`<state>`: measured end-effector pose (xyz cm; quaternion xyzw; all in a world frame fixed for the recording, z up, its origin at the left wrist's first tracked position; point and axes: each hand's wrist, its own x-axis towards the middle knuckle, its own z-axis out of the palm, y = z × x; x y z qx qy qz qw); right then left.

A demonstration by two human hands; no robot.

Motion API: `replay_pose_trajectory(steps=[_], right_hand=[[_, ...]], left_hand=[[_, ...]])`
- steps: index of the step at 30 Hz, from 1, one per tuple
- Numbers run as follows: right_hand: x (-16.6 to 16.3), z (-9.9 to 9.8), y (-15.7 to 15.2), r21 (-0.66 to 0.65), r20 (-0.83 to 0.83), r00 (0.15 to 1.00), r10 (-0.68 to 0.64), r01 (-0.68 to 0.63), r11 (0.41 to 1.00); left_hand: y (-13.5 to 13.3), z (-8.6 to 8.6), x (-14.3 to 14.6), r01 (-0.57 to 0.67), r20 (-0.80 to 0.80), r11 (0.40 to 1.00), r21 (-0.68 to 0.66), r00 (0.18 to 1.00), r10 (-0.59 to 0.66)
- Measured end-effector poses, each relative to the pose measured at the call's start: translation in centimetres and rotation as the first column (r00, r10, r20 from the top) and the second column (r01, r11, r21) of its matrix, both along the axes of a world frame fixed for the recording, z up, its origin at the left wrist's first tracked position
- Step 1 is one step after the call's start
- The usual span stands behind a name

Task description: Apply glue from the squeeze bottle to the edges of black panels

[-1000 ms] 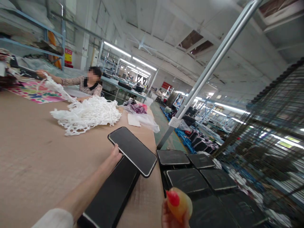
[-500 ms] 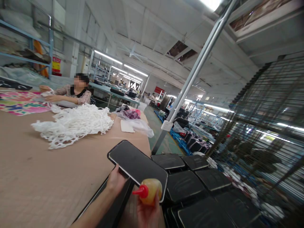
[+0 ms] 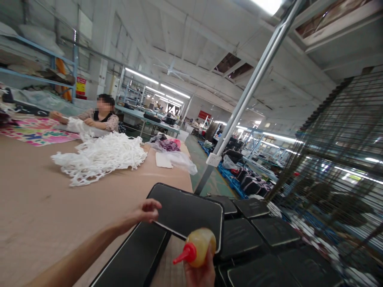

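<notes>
Right hand (image 3: 199, 272): fingers gripping a red-tipped bottle (image 3: 204, 244). Left hand (image 3: 149, 211): fingers hanging half-curled, holding nothing, near the black panel (image 3: 182, 205). Panel is spanning the worktop's (image 3: 38, 207) right edge, face looking unmarked; work on it seemingly just starting. Stacked panels (image 3: 239, 235) beyond that edge are showing pale smears. White netting (image 3: 104, 155) is lying toward the far edge, a co-worker (image 3: 110, 122) handling it. Tube lights (image 3: 142, 75) are glowing overhead.

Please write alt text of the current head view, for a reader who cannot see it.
The person's right hand holds a translucent yellow bottle with a red nozzle in front of a flat black rectangular panel; the curled left hand is at the panel's left edge. On the brown table lies a tangled heap of white strips, with another person beyond.
</notes>
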<state>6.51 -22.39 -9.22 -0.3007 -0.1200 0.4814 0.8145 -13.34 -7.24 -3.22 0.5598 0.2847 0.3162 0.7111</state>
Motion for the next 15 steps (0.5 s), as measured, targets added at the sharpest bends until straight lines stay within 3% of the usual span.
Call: replay_pose_trajectory(steps=[2, 3, 6, 8, 12, 15], right_hand=[[-0.4, 0.1, 0.0, -0.004, 0.007, 1.0, 0.026, -0.026, 1.0], [-0.7, 0.2, 0.1, -0.013, -0.02, 0.999, 0.027, -0.027, 1.0], [-1.9, 0.3, 0.2, -0.042, -0.134, 0.991, 0.011, -0.017, 0.999], [-2.5, 0.4, 0.1, -0.036, -0.183, 0.983, 0.019, -0.026, 0.999], [-2.8, 0.6, -0.1, -0.03, -0.17, 0.985, 0.029, -0.034, 0.999], [-2.6, 0.8, -0.2, -0.038, -0.099, 0.994, 0.038, -0.042, 0.998]], left_hand=[[1.8, 2.4, 1.5, -0.109, -0.022, 0.961, 0.255, 0.993, 0.118], [2.4, 3.5, 2.4, -0.15, -0.019, 0.907, 0.393, 0.985, 0.171], [3.5, 5.9, 5.3, -0.098, -0.074, 0.744, 0.661, 0.978, 0.195], [4.0, 6.7, 7.0, 0.043, -0.204, 0.714, 0.699, 0.969, 0.141], [5.3, 6.7, 9.1, 0.376, -0.453, 0.67, 0.64, 0.889, -0.066], [6.3, 5.9, 9.6, 0.503, -0.507, 0.606, 0.616, 0.842, -0.184]])
